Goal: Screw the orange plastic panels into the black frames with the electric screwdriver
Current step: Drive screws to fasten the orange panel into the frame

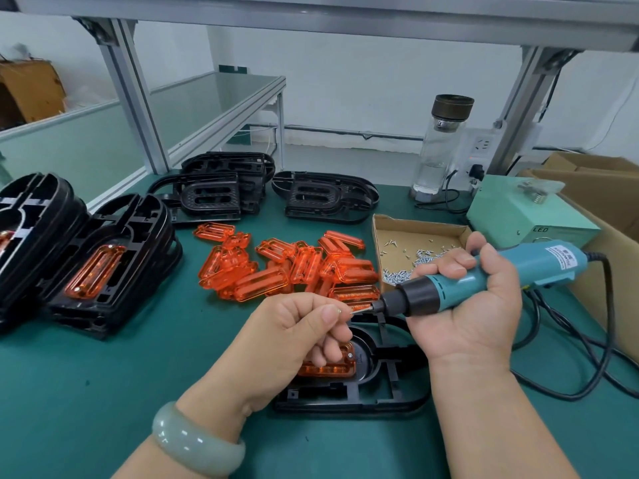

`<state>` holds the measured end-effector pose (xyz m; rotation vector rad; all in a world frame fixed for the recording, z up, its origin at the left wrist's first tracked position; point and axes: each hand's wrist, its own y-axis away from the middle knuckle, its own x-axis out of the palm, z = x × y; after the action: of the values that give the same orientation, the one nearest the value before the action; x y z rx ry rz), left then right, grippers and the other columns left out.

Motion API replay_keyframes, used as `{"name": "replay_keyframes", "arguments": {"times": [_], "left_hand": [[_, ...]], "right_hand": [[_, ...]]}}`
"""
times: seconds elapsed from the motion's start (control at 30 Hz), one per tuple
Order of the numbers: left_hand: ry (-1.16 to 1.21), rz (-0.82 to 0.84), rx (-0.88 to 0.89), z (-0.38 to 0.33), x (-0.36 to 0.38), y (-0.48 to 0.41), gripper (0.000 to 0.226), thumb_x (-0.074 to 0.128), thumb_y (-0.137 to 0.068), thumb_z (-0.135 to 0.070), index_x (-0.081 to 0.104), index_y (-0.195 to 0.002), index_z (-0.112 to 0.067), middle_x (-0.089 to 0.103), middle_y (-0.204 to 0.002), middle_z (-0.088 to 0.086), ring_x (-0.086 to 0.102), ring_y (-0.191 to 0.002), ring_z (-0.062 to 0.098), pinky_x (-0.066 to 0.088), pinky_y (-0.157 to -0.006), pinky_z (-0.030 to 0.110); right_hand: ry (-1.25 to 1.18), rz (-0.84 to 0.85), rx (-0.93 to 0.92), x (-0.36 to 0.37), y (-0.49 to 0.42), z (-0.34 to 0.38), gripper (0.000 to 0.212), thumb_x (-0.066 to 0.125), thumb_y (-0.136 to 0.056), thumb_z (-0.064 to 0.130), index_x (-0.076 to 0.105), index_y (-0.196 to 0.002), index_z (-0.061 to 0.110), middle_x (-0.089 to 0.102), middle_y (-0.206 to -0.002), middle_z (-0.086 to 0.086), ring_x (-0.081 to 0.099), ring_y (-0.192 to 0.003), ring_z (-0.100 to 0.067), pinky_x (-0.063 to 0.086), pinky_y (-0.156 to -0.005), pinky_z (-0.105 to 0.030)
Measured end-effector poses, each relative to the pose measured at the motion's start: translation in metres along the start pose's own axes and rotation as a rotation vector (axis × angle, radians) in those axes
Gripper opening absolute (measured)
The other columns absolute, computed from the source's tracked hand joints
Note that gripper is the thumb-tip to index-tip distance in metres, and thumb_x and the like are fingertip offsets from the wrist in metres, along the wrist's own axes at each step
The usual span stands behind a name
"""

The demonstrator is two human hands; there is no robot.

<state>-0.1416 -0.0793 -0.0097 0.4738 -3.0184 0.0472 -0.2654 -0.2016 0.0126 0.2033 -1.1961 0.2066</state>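
Lower centre: the left hand [301, 326] pinches a small screw [340, 310] at the bit of the electric screwdriver [532, 271], which the right hand [477, 316] grips. Beneath them, a black frame [390, 378] holding an orange panel [328, 368] lies on the green surface [103, 375].

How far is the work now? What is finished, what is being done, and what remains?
Done: a stack of frames at the left, the top one showing a fitted orange panel. In hand: the right hand holds the electric screwdriver while the left hand pinches a screw at its bit, above a frame whose panel already shows one screw. Left: a pile of loose panels and empty frames behind it.
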Motion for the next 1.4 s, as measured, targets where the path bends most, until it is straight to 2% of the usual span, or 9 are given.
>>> {"name": "replay_keyframes", "arguments": {"times": [0.13,0.37,0.6,0.77,0.93,1.23,1.4], "left_hand": [[0.073,0.043,-0.023,0.002,-0.001,0.000,0.018,0.059,-0.077,-0.030,0.076,-0.079,-0.024,0.069,-0.071,0.001,0.059,-0.056,0.008,0.045,-0.049,0.015],[0.064,0.063,-0.024,0.002,0.001,-0.001,0.019,0.058,-0.078,-0.030,0.076,-0.081,-0.024,0.070,-0.073,0.002,0.060,-0.057,0.008,0.045,-0.049,0.015],[-0.004,0.019,0.001,0.001,0.002,0.000,0.019,0.058,-0.079,-0.031,0.076,-0.078,-0.026,0.069,-0.070,0.001,0.059,-0.056,0.008,0.045,-0.049,0.016],[-0.127,-0.061,0.034,0.002,0.001,0.000,0.024,0.057,-0.091,-0.010,0.073,-0.074,-0.018,0.069,-0.066,0.001,0.059,-0.054,0.008,0.046,-0.049,0.016],[-0.284,-0.138,0.076,0.002,0.002,-0.001,0.021,0.060,-0.089,-0.015,0.070,-0.071,-0.022,0.068,-0.063,-0.003,0.059,-0.051,0.005,0.044,-0.048,0.014],[-0.197,-0.133,0.017,-0.001,0.004,0.000,0.021,0.057,-0.092,-0.015,0.069,-0.075,-0.015,0.065,-0.058,-0.003,0.056,-0.047,0.005,0.042,-0.043,0.014],[-0.283,-0.182,0.065,-0.001,0.008,-0.001,0.020,0.062,-0.089,-0.013,0.068,-0.069,-0.016,0.065,-0.055,-0.003,0.057,-0.046,0.003,0.043,-0.045,0.013]], "right_hand": [[0.006,0.006,-0.003,0.000,0.001,-0.001,0.011,0.048,-0.094,0.022,0.056,-0.087,0.025,0.048,-0.057,0.012,0.046,-0.043,-0.001,0.044,-0.052,-0.017],[0.013,0.008,-0.001,0.000,0.000,-0.002,0.011,0.048,-0.094,0.021,0.056,-0.088,0.025,0.048,-0.057,0.012,0.046,-0.043,-0.001,0.044,-0.053,-0.016],[0.028,0.017,-0.002,-0.001,0.000,-0.004,0.009,0.049,-0.093,0.021,0.057,-0.090,0.025,0.048,-0.058,0.012,0.046,-0.044,-0.001,0.044,-0.054,-0.017],[0.051,0.047,-0.015,0.000,0.002,-0.005,0.009,0.049,-0.094,0.021,0.056,-0.090,0.026,0.048,-0.058,0.012,0.045,-0.046,-0.002,0.043,-0.055,-0.017],[0.083,0.075,-0.053,0.003,0.005,-0.006,0.012,0.047,-0.097,0.019,0.055,-0.091,0.026,0.048,-0.058,0.012,0.045,-0.046,-0.002,0.044,-0.055,-0.017],[0.100,0.123,-0.110,0.006,0.009,-0.008,0.009,0.045,-0.097,0.017,0.050,-0.093,0.024,0.047,-0.058,0.011,0.044,-0.046,-0.002,0.044,-0.056,-0.019],[0.155,0.182,-0.131,0.004,0.014,-0.016,0.011,0.045,-0.097,0.015,0.053,-0.095,0.023,0.048,-0.059,0.010,0.044,-0.046,-0.005,0.042,-0.056,-0.021]]}}
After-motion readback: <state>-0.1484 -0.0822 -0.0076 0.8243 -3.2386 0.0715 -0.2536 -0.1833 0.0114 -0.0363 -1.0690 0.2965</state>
